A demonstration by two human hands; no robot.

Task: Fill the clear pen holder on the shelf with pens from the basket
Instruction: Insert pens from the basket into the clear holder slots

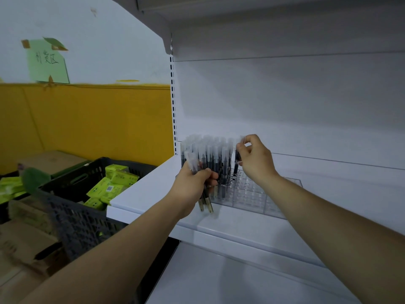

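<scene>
A clear pen holder (pixel 252 194) with a grid of round holes lies on the white shelf (pixel 153 189). Its left part is packed with several upright black pens (pixel 208 154) with frosted caps. My left hand (pixel 192 185) grips a small bundle of pens (pixel 205 202) in front of the holder's left end, their tips pointing down. My right hand (pixel 254 159) pinches the cap of a single pen (pixel 237 161) that stands in a hole at the right edge of the filled rows. The holder's right part shows bare holes.
A dark plastic basket (pixel 72 211) with green packets (pixel 105 189) sits left of the shelf. Cardboard boxes (pixel 26 244) lie around it. A yellow and white wall with a green paper note (pixel 47 62) stands behind. Another white shelf (pixel 241 281) runs below.
</scene>
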